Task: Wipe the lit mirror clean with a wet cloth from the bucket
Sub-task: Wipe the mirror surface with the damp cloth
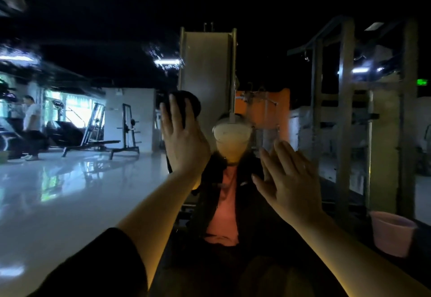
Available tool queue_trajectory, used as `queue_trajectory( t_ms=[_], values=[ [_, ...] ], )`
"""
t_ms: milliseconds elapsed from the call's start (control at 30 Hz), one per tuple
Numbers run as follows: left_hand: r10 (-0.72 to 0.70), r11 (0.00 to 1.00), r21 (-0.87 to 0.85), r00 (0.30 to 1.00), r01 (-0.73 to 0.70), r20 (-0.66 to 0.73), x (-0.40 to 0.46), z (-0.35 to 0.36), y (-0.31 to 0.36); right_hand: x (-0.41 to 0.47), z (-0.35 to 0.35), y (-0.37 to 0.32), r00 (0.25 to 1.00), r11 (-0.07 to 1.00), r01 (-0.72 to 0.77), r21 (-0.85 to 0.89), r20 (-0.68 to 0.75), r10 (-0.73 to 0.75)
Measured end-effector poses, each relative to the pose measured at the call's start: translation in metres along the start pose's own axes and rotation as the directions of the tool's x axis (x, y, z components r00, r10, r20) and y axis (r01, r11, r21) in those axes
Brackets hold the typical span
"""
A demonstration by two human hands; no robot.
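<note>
One mirror [98, 180]: it fills almost the whole view and reflects a dim gym with a shiny pale floor; wet streaks show on the glass near the top, around a reflected ceiling light.
Reflection in the mirror: the person in a dark jacket over a pink shirt stands in the middle, with grey machine frames behind on the right.
Bucket [391, 233]: pink, low at the right edge; I cannot tell if it is the real one or its reflection.
Left hand [184, 138]: raised against the glass, fingers straight and a little spread, pressing a dark cloth [190, 103] flat on the mirror; the cloth shows above and beside the fingertips.
Right hand [289, 180]: raised near the glass to the right of the left hand, fingers straight and spread, holding nothing; whether it touches the mirror I cannot tell.
Far person [31, 128]: small, at the left, in a white top beside gym machines.
</note>
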State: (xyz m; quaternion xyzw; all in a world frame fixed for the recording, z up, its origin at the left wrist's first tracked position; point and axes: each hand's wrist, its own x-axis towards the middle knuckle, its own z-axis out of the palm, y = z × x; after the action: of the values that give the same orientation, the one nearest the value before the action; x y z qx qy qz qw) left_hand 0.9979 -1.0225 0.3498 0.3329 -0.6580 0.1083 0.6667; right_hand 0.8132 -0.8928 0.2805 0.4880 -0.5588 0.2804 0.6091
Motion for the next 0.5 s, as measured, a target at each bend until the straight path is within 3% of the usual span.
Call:
queue_trajectory(
  t_ms=[100, 167, 300, 500],
  values=[
    [0.325, 0.941, 0.059, 0.938, -0.334, 0.123, -0.025, 0.014, 0.005, 0.002, -0.003, -0.001, 1.000, 1.000, -0.011, 0.003, -0.011, 0.011],
    [0.377, 0.917, 0.076, 0.914, -0.391, 0.151, -0.018, 0.008, -0.014, 0.010, -0.004, -0.001, 1.000, 1.000, 0.001, 0.023, -0.028, -0.001],
    [0.063, 0.987, 0.142, 0.996, -0.071, 0.061, 0.023, -0.024, -0.035, 0.051, 0.003, -0.014, 0.998, 0.997, 0.027, 0.070, -0.060, -0.022],
    [-0.177, 0.984, 0.022, 0.982, 0.179, -0.063, 0.097, -0.029, -0.027, 0.085, 0.023, -0.024, 0.972, 0.984, 0.154, 0.086, -0.192, -0.135]
  ],
)
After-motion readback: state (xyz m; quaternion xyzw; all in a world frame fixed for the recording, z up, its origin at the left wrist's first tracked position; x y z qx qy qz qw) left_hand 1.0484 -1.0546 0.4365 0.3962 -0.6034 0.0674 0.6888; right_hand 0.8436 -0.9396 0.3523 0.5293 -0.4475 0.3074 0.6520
